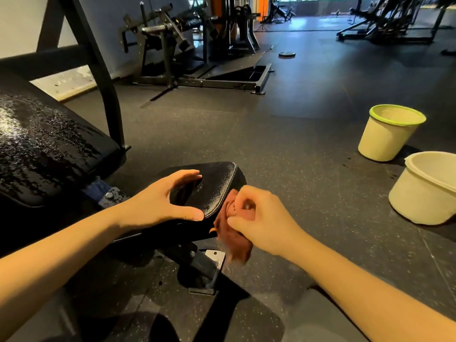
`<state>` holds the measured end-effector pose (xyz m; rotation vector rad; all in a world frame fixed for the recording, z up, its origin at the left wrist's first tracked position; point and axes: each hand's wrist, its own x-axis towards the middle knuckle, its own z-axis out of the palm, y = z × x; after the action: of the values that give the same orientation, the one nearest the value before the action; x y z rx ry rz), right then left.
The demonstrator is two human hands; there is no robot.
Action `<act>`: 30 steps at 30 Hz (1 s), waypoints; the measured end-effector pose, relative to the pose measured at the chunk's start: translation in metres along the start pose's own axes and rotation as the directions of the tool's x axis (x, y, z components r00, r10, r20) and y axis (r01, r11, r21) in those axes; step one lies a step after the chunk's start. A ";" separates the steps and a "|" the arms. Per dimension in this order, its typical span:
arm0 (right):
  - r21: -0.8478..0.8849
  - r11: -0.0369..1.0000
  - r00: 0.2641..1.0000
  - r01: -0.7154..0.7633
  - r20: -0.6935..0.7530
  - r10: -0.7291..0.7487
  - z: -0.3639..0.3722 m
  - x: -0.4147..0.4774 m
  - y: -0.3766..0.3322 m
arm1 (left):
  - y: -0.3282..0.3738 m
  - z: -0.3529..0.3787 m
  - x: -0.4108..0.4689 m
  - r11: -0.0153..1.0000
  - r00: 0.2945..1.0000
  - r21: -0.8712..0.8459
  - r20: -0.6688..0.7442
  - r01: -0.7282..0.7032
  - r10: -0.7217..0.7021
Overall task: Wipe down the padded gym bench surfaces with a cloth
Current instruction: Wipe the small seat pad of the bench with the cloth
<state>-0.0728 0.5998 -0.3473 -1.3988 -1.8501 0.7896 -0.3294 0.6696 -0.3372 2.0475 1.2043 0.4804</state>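
The left hand (pixel 158 203) held the small black seat pad (pixel 214 186) of the gym bench, its thumb pressed on the pad's near edge and its curved fingers reaching over the top. The right hand (pixel 259 218) was closed around a bunched reddish-brown cloth (pixel 234 240), pinching it between thumb and fingers. The cloth was pressed against the right side of the seat pad, and its loose end hung down, blurred, beside the bench's metal frame (pixel 197 265).

To the left lay the larger black back pad (pixel 42 144), its surface shiny and covered in wet droplets. On the dark speckled floor (pixel 283 119) to the right stood a pale bucket with a green rim (pixel 387 137), and nearer, at the right edge, a plain pale bucket (pixel 424 191). Far off, a weight plate (pixel 287 54) lay flat on the floor near black exercise machines (pixel 172 45).
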 end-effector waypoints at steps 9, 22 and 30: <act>0.108 0.993 0.951 -0.055 -0.296 0.085 0.016 0.007 -0.005 | 0.004 0.001 -0.014 0.992 0.992 0.118 -0.125 0.048 -0.033; -0.462 0.839 0.940 0.287 -0.035 -0.340 0.008 0.049 -0.048 | -0.026 -0.011 -0.028 0.996 0.993 0.031 -0.087 0.086 -0.083; -0.712 0.686 0.987 0.153 0.147 -0.066 0.025 0.149 -0.047 | -0.033 -0.013 -0.028 0.996 0.989 0.008 -0.114 0.094 -0.092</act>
<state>-0.1475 0.7314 -0.3011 -1.6937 -2.4555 0.0257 -0.3710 0.6612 -0.3517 1.9876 1.3674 0.5510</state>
